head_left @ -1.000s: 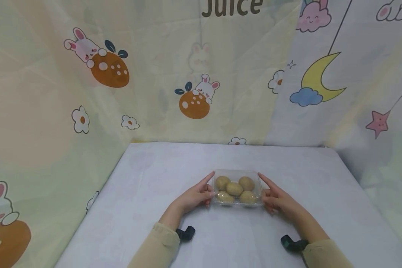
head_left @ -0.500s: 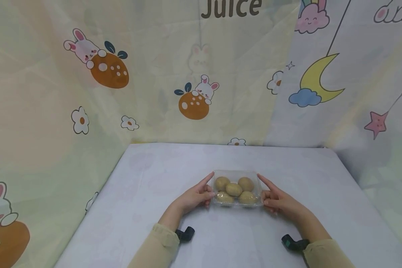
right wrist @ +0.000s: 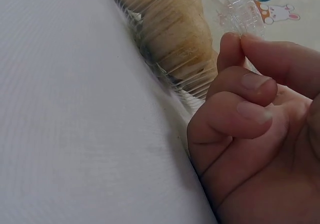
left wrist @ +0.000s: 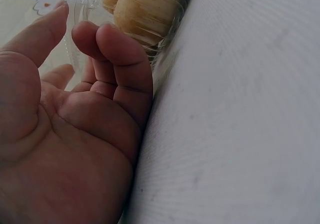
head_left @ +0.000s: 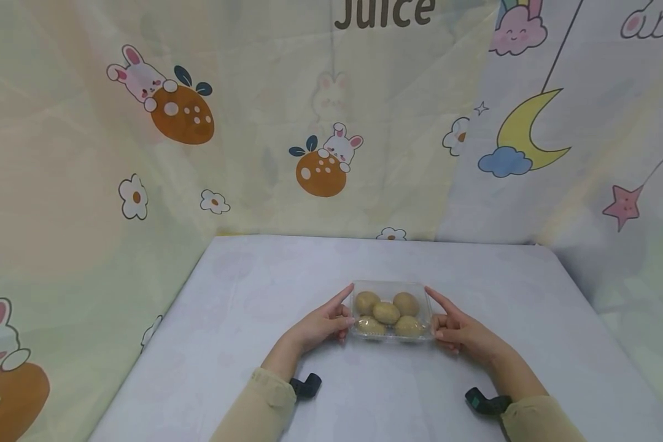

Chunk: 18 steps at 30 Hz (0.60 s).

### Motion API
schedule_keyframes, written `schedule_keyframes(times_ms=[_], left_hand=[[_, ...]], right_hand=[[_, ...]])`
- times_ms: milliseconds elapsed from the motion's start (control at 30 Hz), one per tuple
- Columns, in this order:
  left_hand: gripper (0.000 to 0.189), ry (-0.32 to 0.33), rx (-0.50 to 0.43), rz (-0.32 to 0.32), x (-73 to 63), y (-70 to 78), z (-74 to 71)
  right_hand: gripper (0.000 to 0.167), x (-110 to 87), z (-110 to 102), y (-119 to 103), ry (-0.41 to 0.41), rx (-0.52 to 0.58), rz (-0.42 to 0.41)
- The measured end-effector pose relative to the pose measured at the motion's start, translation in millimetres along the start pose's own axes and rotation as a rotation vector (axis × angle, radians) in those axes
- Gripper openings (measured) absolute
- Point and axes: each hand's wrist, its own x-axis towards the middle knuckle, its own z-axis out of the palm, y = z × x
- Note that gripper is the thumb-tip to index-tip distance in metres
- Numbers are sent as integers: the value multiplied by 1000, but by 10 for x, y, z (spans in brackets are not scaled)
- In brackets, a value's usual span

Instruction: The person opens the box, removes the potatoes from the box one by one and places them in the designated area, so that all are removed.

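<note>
A clear plastic box (head_left: 389, 286) with a lid stands on the white-covered table, and several potatoes (head_left: 387, 313) lie inside it. At its left side my left hand (head_left: 319, 327) holds the edge, the index finger stretched to the far left corner and the thumb at the side nearer me. My right hand (head_left: 466, 334) mirrors this on the right side, its index finger at the far right corner. Both wrist views show the other fingers curled beside the box wall, with potatoes (left wrist: 142, 14) behind the ribbed plastic. In the right wrist view the thumb (right wrist: 280, 54) meets the rim.
A white cloth (head_left: 287, 264) covers the table around the box. Behind it hangs a printed backdrop (head_left: 243, 153) with rabbits, flowers and a moon. Each wrist wears a black camera mount, such as the left one (head_left: 307, 386).
</note>
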Motion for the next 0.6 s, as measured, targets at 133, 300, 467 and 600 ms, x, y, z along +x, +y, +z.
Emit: schedule_keyframes(times_ms=[133, 300, 467, 600], left_hand=[[85, -1, -4, 5, -12, 23, 11], [87, -6, -3, 3, -17, 43, 17], [89, -5, 8, 3, -3, 25, 6], [88, -2, 11, 3, 0, 11, 3]], right_hand=[[87, 8, 2, -8, -8, 15, -14], [88, 23, 5, -9, -24, 22, -29], [91, 24, 24, -4, 31, -1, 24], [91, 22, 35, -10, 42, 2, 37]])
